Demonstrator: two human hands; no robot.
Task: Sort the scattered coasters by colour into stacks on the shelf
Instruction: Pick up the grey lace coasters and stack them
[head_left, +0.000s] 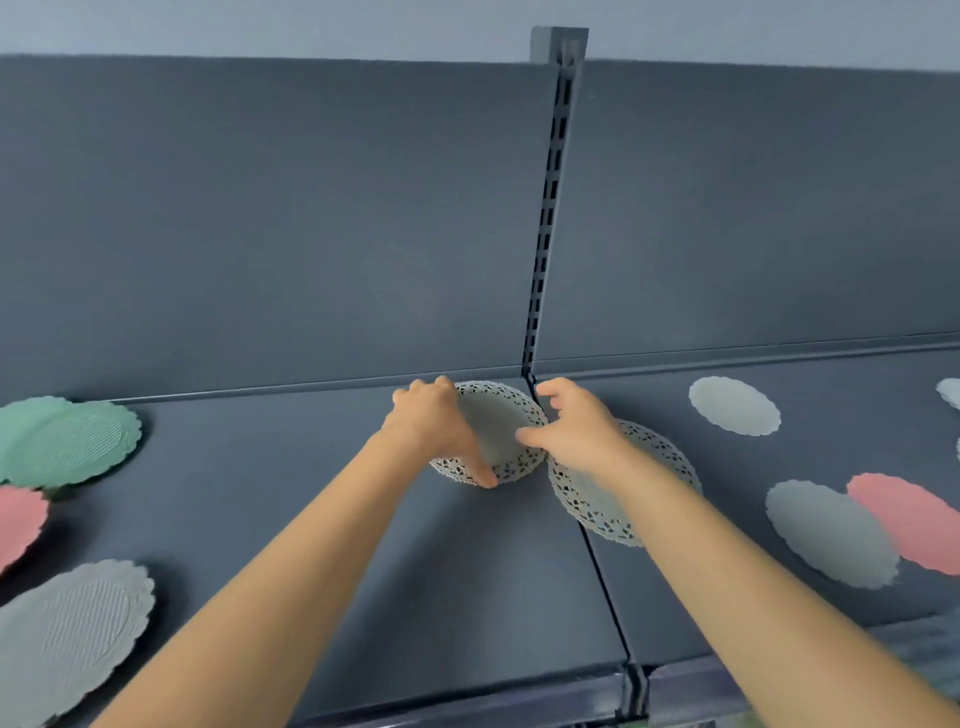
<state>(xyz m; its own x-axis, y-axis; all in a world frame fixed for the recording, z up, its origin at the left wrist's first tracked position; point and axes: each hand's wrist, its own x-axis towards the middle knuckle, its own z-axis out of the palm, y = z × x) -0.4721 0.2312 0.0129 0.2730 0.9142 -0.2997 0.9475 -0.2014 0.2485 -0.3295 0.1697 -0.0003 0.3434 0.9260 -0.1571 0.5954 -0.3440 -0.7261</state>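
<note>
- White lace coaster lies between my hands on the shelf.
- Left hand: fingers hooked over the far rim, thumb at the near rim, pinching it.
- Right hand: thumb on the right rim, fingers curled at its edge.
- Second lace coaster is under my right wrist. Lift flat, land square on it.

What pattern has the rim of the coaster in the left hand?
The coaster has a white perforated lace rim; head view.

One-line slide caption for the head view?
Left hand and right hand hold a white lace coaster on the shelf; a second lace coaster lies beside it.
</note>
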